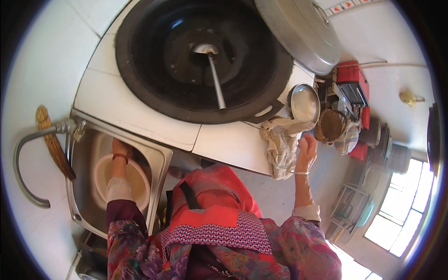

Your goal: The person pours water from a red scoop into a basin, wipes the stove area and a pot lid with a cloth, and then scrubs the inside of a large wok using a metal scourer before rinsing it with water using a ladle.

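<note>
My left hand (121, 148), with a red beaded bracelet at its wrist, reaches into the steel sink (157, 164). It is over the far edge of a pale pink plastic basin (99, 175) that holds cloudy liquid. Its fingers are blurred against a dark patch, so their grip is unclear. My right hand (307, 150) wears a light bangle and hovers beside a checked cloth (281, 150) at the counter's edge. Its fingers are loosely bent, with nothing visible in them. A metal bowl (303, 103) with pale contents stands just beyond the cloth.
A large black wok (150, 94) is set into the white tiled counter (227, 147), with a long-handled metal utensil (215, 78) in it. A big metal lid (301, 35) leans behind. The curved faucet (21, 168) and a wooden stick (52, 140) are left; a basket (330, 126) is right.
</note>
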The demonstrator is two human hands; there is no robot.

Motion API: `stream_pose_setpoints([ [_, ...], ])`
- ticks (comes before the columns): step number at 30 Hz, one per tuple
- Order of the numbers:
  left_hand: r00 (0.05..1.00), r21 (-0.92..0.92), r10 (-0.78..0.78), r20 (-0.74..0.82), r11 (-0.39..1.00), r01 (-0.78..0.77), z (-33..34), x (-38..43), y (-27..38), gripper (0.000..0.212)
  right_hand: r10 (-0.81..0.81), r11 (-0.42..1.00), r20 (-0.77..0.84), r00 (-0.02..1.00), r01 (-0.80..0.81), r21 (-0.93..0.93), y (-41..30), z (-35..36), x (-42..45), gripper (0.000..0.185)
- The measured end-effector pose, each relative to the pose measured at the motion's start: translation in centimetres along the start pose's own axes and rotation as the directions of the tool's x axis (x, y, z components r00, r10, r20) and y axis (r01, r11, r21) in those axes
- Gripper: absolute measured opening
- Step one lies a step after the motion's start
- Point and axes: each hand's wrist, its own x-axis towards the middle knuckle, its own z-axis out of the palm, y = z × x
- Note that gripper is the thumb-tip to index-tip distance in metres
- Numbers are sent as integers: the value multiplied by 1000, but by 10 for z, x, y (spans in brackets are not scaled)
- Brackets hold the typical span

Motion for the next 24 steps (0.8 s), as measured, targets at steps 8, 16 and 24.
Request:
stream_pose_setpoints([
  [8, 927, -296, -357, 119, 878, 376, 9, 4, 16, 35, 395, 910, 32, 918, -396, 126, 34, -5, 91, 28],
  [16, 994, -163, -107, 13, 981, 108, 20, -31, 21, 31, 297, 878, -20, 955, -265, 398, 12, 7, 109, 11],
  [24, 954, 216, 193, -228, 966, -143, 38, -158, 81, 36, -19, 815, 158, 987, -76, 575, -82, 32, 111, 15],
])
